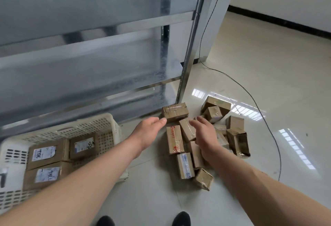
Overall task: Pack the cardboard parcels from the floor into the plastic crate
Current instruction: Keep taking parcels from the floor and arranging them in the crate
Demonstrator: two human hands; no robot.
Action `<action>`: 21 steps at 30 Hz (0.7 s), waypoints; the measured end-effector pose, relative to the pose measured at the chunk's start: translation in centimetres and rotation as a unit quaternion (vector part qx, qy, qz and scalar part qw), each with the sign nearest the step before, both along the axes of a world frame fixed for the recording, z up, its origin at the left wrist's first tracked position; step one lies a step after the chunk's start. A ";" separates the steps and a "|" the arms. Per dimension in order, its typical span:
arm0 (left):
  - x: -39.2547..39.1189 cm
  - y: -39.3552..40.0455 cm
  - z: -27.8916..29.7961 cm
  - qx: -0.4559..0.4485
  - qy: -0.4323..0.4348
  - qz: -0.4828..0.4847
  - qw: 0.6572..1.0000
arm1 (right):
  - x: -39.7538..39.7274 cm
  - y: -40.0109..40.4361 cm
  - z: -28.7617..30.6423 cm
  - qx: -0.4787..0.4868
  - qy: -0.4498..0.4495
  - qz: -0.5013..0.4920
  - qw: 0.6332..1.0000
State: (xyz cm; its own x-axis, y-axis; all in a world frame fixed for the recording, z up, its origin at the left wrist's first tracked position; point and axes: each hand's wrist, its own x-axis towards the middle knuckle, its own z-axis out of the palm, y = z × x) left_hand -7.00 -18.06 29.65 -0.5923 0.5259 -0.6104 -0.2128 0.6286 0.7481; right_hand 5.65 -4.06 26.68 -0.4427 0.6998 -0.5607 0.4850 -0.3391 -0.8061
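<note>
Several small taped cardboard parcels lie in a loose heap on the glossy floor. A wider parcel (pixel 175 111) sits at the heap's far side, by the shelf post. My left hand (pixel 148 131) reaches toward it with straight fingers, the fingertips at its left end. Over the middle of the heap hovers my right hand (pixel 205 136), fingers spread and relaxed, holding nothing, above a tilted parcel (pixel 187 129). The white perforated plastic crate (pixel 105 123) stands at the lower left. Three labelled parcels lie flat in it, one of them (pixel 47 153) near its middle.
A metal shelving unit (pixel 89 55) rises behind the crate, its corner post (pixel 188 60) standing beside the heap. A thin black cable (pixel 258 105) curves across the floor to the right of the parcels. My shoe tips (pixel 180 219) show at the bottom edge.
</note>
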 end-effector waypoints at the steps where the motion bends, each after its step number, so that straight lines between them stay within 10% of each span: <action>1: 0.2 0.9 -0.1 0.000 -0.003 0.006 1.000 | 0.2 1.1 -0.1 0.002 -0.002 0.008 1.000; 21: -9.0 12.6 -9.8 -0.009 -0.075 0.038 0.996 | -9.3 14.0 -8.5 0.007 -0.063 0.015 0.998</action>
